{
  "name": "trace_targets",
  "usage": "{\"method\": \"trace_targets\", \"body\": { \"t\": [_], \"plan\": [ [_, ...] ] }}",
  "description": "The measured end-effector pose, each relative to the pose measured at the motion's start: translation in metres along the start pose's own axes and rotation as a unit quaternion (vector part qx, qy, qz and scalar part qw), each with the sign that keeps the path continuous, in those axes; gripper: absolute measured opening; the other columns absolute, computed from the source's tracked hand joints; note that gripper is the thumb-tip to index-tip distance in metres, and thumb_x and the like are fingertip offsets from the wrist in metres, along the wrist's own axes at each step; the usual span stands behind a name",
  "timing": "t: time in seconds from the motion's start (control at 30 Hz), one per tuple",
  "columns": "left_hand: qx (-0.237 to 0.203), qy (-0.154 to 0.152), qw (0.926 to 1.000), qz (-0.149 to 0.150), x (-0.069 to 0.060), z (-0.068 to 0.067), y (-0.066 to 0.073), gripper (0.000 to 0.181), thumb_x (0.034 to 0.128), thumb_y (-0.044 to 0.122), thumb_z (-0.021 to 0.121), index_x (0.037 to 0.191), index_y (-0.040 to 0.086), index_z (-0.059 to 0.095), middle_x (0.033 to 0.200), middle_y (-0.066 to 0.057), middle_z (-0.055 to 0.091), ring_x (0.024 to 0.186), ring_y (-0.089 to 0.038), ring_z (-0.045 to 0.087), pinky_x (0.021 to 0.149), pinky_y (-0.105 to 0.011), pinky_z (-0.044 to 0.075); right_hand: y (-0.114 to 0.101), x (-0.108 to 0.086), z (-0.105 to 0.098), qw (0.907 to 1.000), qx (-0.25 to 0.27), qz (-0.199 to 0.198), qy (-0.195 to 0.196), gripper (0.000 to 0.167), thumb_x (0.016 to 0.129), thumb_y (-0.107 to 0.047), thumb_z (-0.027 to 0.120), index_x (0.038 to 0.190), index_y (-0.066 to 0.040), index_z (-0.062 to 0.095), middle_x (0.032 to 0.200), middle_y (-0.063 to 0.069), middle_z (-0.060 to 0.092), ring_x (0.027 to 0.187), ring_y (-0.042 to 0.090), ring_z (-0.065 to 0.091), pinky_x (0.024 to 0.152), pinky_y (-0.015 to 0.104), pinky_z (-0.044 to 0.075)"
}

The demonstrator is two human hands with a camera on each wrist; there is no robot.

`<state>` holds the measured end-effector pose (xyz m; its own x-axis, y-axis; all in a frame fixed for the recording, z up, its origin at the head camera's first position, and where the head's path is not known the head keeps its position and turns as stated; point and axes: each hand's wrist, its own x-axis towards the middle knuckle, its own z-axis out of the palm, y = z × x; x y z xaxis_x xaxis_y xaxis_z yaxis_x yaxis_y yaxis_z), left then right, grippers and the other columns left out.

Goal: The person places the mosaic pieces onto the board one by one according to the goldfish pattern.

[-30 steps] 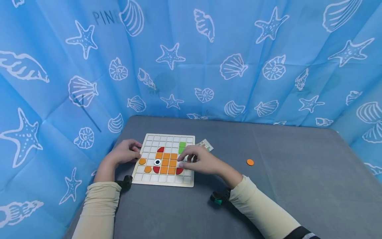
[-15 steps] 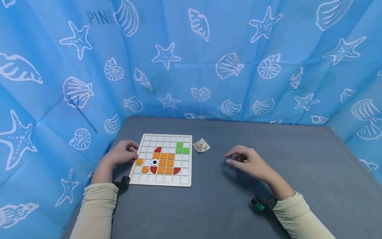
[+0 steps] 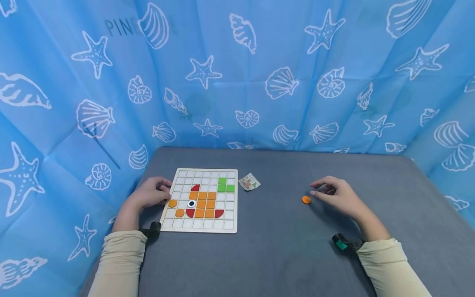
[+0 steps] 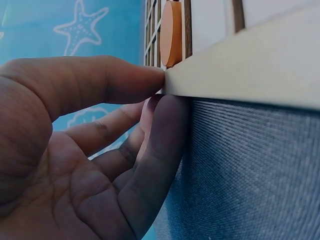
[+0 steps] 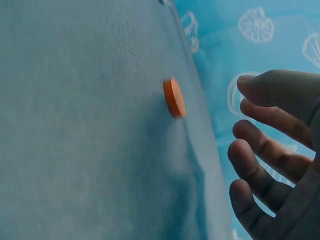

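My left hand is at the left edge of a pale grid board. In the left wrist view, thumb and forefinger pinch the board's rim. Orange squares, red rounded pieces, a white disc with a black dot and green squares lie in the grid. Two orange discs sit at its left side. Another orange disc lies on the table. My right hand hovers just right of it, fingers loosely bent, thumb apart, holding nothing.
A small card with a printed grid pattern lies beside the board's upper right side. Grey cloth covers the table. A blue curtain with white shells and starfish stands behind and at the sides.
My right hand has left the board and moved right to the loose orange disc. A green square that the hand covered now shows in the grid. My left hand stays at the board's edge.
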<state>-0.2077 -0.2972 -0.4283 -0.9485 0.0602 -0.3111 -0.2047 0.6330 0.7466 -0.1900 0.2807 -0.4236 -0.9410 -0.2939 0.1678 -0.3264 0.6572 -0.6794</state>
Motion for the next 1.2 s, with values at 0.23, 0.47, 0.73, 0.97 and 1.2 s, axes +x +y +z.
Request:
{"method": "trace_targets", "body": {
  "t": [0.23, 0.47, 0.73, 0.97, 1.2],
  "plan": [
    [0.001, 0.004, 1.0, 0.0, 0.001, -0.002, 0.0, 0.052, 0.0924, 0.005, 0.067, 0.141, -0.007, 0.054, 0.106, -0.016, 0.059, 0.094, -0.026, 0.063, 0.077, -0.035, 0.065, 0.01, 0.002, 0.0, 0.999, 0.011, 0.007, -0.044, 0.031, 0.097, -0.015, 0.077, 0.126, -0.002, 0.073, 0.117, 0.017, 0.072, 0.085, 0.007, 0.062, 0.065, 0.024, 0.055],
    [0.002, 0.004, 1.0, -0.009, -0.001, -0.001, 0.003, 0.052, 0.0928, 0.005, 0.067, 0.142, -0.006, 0.054, 0.106, -0.015, 0.059, 0.095, -0.026, 0.063, 0.077, -0.034, 0.065, 0.015, 0.004, 0.006, 0.998, -0.005, 0.009, -0.063, 0.032, 0.095, -0.015, 0.08, 0.124, -0.004, 0.074, 0.116, 0.013, 0.071, 0.088, 0.007, 0.061, 0.068, 0.024, 0.054],
    [0.001, 0.002, 1.0, -0.008, 0.0, 0.0, 0.003, 0.051, 0.0934, 0.005, 0.066, 0.141, -0.007, 0.054, 0.106, -0.015, 0.059, 0.095, -0.026, 0.063, 0.078, -0.034, 0.065, 0.013, 0.005, 0.009, 0.997, -0.021, 0.019, -0.072, 0.031, 0.093, -0.017, 0.082, 0.122, -0.006, 0.076, 0.114, 0.01, 0.069, 0.091, 0.014, 0.06, 0.071, 0.023, 0.05],
    [0.007, 0.006, 0.9998, -0.015, 0.0, 0.001, 0.002, 0.052, 0.093, 0.006, 0.066, 0.142, -0.006, 0.054, 0.108, -0.016, 0.06, 0.097, -0.026, 0.063, 0.078, -0.033, 0.065, 0.012, 0.006, 0.01, 0.9962, -0.025, 0.024, -0.08, 0.03, 0.092, -0.015, 0.082, 0.121, -0.007, 0.077, 0.111, 0.01, 0.066, 0.091, 0.016, 0.057, 0.07, 0.023, 0.048],
    [0.012, 0.006, 0.9998, -0.011, -0.002, 0.001, 0.003, 0.052, 0.0925, 0.006, 0.066, 0.142, -0.007, 0.054, 0.106, -0.015, 0.059, 0.096, -0.025, 0.063, 0.077, -0.033, 0.065, 0.012, 0.005, 0.01, 0.9966, -0.026, 0.018, -0.077, 0.029, 0.091, -0.013, 0.082, 0.119, -0.006, 0.077, 0.11, 0.01, 0.065, 0.09, 0.015, 0.057, 0.07, 0.023, 0.047]
  ]
}}
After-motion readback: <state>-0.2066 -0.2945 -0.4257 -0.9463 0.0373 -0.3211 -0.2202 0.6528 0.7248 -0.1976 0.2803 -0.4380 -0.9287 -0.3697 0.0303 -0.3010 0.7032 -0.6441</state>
